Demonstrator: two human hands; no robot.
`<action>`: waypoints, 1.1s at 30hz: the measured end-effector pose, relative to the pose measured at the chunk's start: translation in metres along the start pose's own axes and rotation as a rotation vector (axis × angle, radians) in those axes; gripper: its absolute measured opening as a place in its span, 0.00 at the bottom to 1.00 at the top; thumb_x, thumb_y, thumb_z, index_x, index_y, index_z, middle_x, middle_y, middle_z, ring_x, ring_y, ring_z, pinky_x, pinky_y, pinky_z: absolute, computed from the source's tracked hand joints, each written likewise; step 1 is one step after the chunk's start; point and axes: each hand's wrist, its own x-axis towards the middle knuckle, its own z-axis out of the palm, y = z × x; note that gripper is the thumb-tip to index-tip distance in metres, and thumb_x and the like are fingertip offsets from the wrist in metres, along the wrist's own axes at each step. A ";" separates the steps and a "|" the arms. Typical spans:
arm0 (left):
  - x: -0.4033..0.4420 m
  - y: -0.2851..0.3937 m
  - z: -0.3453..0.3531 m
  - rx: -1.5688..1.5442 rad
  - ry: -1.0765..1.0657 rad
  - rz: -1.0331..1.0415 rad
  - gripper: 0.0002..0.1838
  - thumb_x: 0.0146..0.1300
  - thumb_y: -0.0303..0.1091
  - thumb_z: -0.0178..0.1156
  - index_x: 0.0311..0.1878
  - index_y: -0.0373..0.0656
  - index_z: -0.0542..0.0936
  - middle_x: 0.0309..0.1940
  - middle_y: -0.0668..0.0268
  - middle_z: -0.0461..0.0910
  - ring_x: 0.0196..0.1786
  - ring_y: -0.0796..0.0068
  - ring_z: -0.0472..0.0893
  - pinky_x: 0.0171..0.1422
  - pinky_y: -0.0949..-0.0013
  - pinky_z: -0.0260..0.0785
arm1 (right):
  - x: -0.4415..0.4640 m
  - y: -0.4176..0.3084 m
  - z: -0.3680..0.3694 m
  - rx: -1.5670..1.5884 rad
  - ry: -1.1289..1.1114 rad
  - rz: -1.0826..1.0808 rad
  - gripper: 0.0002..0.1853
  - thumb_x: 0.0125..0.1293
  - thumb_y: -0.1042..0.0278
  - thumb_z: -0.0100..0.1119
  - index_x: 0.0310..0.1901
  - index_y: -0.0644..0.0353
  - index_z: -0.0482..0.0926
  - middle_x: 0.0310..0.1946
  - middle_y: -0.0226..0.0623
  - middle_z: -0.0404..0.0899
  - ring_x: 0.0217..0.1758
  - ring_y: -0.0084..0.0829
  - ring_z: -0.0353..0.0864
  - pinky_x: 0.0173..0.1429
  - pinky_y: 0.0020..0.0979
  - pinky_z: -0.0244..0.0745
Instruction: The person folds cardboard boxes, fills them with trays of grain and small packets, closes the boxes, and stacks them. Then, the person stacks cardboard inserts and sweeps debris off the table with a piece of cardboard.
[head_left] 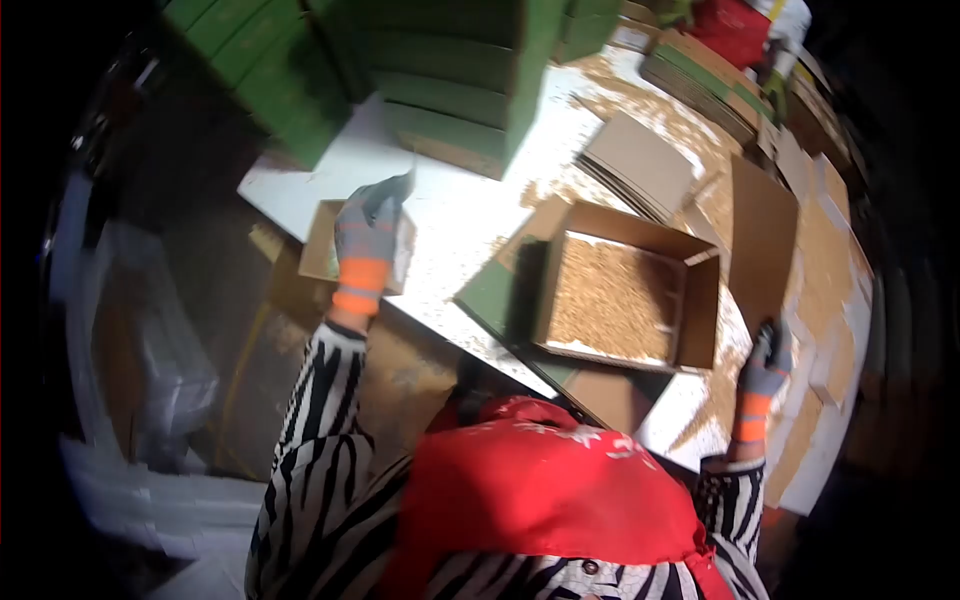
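My left hand (368, 225), in a grey glove with orange bands, is over a small open cardboard box (318, 245) at the table's left edge. Its fingers are pressed together and point away from me; a thin pale tip shows at them, too blurred to name. On the right, my right hand (768, 365), gloved alike, is at the lower edge of a raised brown cardboard flap (763, 240). Its dark fingertips meet that edge, but their grip is unclear. Between my hands stands an open cardboard box (625, 225) holding a layer of tan granules (612, 300).
Green stacked cartons (450, 100) stand at the back of the white table (450, 240). Folded cardboard (635, 165) lies behind the open box, with loose granules (690, 110) around it. A green-brown flattened carton (510, 270) lies beside the box. Another person's red garment (730, 30) shows far right.
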 end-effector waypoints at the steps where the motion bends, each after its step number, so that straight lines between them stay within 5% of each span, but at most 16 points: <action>1: -0.018 0.054 0.027 -0.065 -0.066 0.327 0.13 0.62 0.23 0.51 0.47 0.35 0.80 0.41 0.61 0.82 0.44 0.68 0.80 0.51 0.69 0.71 | 0.000 -0.002 0.005 0.031 0.053 -0.152 0.21 0.61 0.84 0.49 0.56 0.62 0.74 0.50 0.45 0.78 0.51 0.37 0.78 0.55 0.31 0.72; 3: -0.051 0.118 0.082 0.227 -0.442 0.644 0.10 0.55 0.26 0.55 0.40 0.38 0.81 0.34 0.60 0.80 0.43 0.61 0.79 0.61 0.64 0.68 | 0.013 -0.073 -0.004 -0.083 -0.019 -0.446 0.30 0.49 0.88 0.51 0.58 0.59 0.74 0.55 0.43 0.76 0.56 0.43 0.74 0.60 0.36 0.68; 6: -0.117 0.105 0.128 0.510 -0.485 0.718 0.23 0.57 0.31 0.54 0.57 0.37 0.71 0.61 0.51 0.66 0.66 0.56 0.64 0.75 0.59 0.50 | 0.014 -0.099 -0.003 -0.218 -0.272 -0.671 0.29 0.50 0.80 0.52 0.57 0.51 0.76 0.54 0.37 0.76 0.47 0.40 0.75 0.53 0.36 0.71; 7: -0.121 0.095 0.128 0.534 -0.467 0.587 0.28 0.57 0.30 0.53 0.63 0.37 0.65 0.65 0.51 0.61 0.69 0.57 0.60 0.75 0.59 0.50 | 0.009 -0.088 0.005 -0.265 -0.371 -0.736 0.27 0.49 0.77 0.54 0.55 0.49 0.78 0.52 0.32 0.77 0.46 0.38 0.76 0.52 0.35 0.72; 10: -0.129 0.079 0.118 -0.370 -0.210 -0.014 0.29 0.65 0.31 0.48 0.69 0.36 0.57 0.67 0.55 0.61 0.70 0.63 0.60 0.74 0.63 0.50 | 0.002 -0.059 0.024 -0.250 -0.894 -0.707 0.18 0.56 0.70 0.56 0.50 0.48 0.80 0.51 0.32 0.78 0.47 0.38 0.78 0.52 0.34 0.73; 12: -0.129 0.085 0.121 -0.549 -0.210 -0.258 0.27 0.70 0.36 0.46 0.68 0.34 0.59 0.66 0.55 0.63 0.68 0.66 0.62 0.73 0.67 0.52 | 0.014 -0.054 0.040 -0.174 -1.167 -0.647 0.15 0.60 0.65 0.55 0.49 0.48 0.81 0.50 0.33 0.79 0.49 0.38 0.78 0.54 0.35 0.73; 16: -0.127 0.053 0.145 -0.495 -0.424 -0.427 0.30 0.69 0.42 0.51 0.68 0.33 0.60 0.63 0.55 0.67 0.65 0.65 0.66 0.70 0.68 0.56 | 0.025 -0.055 0.050 -0.159 -1.318 -0.652 0.17 0.62 0.52 0.57 0.50 0.47 0.81 0.51 0.35 0.79 0.55 0.40 0.76 0.59 0.37 0.70; 19: -0.118 0.031 0.149 -0.694 -0.537 -0.591 0.34 0.66 0.45 0.55 0.68 0.33 0.60 0.61 0.54 0.69 0.64 0.63 0.68 0.67 0.67 0.59 | 0.035 -0.044 0.022 0.306 -0.934 -0.357 0.15 0.65 0.66 0.55 0.53 0.55 0.79 0.47 0.41 0.80 0.48 0.38 0.80 0.54 0.32 0.74; 21: -0.113 0.010 0.152 -0.822 -0.624 -0.678 0.37 0.64 0.47 0.57 0.68 0.32 0.59 0.60 0.53 0.71 0.63 0.61 0.69 0.66 0.66 0.61 | 0.038 -0.014 0.016 0.757 -0.714 0.250 0.19 0.66 0.71 0.54 0.58 0.65 0.74 0.50 0.41 0.79 0.51 0.30 0.79 0.53 0.30 0.76; 22: -0.111 0.001 0.156 -0.821 -0.668 -0.689 0.38 0.64 0.48 0.59 0.68 0.32 0.59 0.59 0.53 0.71 0.62 0.61 0.70 0.65 0.66 0.62 | 0.042 0.030 0.029 0.749 -0.600 0.348 0.23 0.64 0.74 0.53 0.62 0.67 0.69 0.56 0.43 0.75 0.56 0.34 0.76 0.58 0.33 0.74; 23: -0.114 -0.006 0.162 -0.719 -0.702 -0.659 0.39 0.63 0.49 0.60 0.68 0.32 0.59 0.58 0.52 0.72 0.62 0.60 0.71 0.64 0.65 0.63 | 0.034 0.040 0.046 0.896 -0.508 0.406 0.27 0.66 0.72 0.54 0.65 0.66 0.63 0.59 0.43 0.72 0.58 0.32 0.74 0.58 0.30 0.73; 24: -0.125 -0.024 0.174 -0.308 -0.720 -0.435 0.52 0.50 0.61 0.67 0.69 0.36 0.58 0.63 0.45 0.66 0.66 0.49 0.65 0.68 0.58 0.59 | 0.026 0.043 0.059 1.123 -0.761 0.498 0.28 0.67 0.70 0.52 0.67 0.66 0.59 0.61 0.42 0.70 0.61 0.33 0.72 0.62 0.30 0.70; 25: -0.139 -0.043 0.197 0.272 -0.645 -0.465 0.64 0.36 0.72 0.68 0.71 0.38 0.56 0.67 0.37 0.55 0.69 0.40 0.57 0.70 0.52 0.54 | 0.000 0.083 0.093 0.933 -0.852 0.570 0.25 0.69 0.65 0.51 0.65 0.67 0.63 0.58 0.42 0.72 0.61 0.35 0.72 0.64 0.33 0.68; 27: -0.137 -0.034 0.200 0.294 -0.715 -0.547 0.68 0.34 0.76 0.65 0.72 0.39 0.54 0.69 0.32 0.46 0.71 0.34 0.50 0.72 0.50 0.50 | -0.026 0.038 0.109 0.411 -0.862 0.335 0.30 0.64 0.52 0.59 0.59 0.68 0.70 0.53 0.41 0.77 0.58 0.35 0.74 0.61 0.34 0.67; 31: -0.146 -0.021 0.189 -0.150 -0.656 -0.433 0.66 0.38 0.70 0.69 0.72 0.33 0.51 0.69 0.42 0.54 0.72 0.49 0.54 0.73 0.59 0.50 | -0.036 0.045 0.108 0.799 -0.802 0.466 0.31 0.64 0.52 0.60 0.61 0.68 0.69 0.57 0.38 0.73 0.58 0.30 0.71 0.61 0.31 0.66; 33: -0.141 0.016 0.181 -0.189 -0.536 -0.328 0.57 0.45 0.59 0.72 0.68 0.30 0.57 0.65 0.48 0.64 0.68 0.57 0.64 0.71 0.63 0.55 | -0.028 0.049 0.089 0.761 -0.850 0.409 0.32 0.66 0.51 0.56 0.64 0.65 0.64 0.60 0.39 0.71 0.60 0.33 0.70 0.64 0.34 0.66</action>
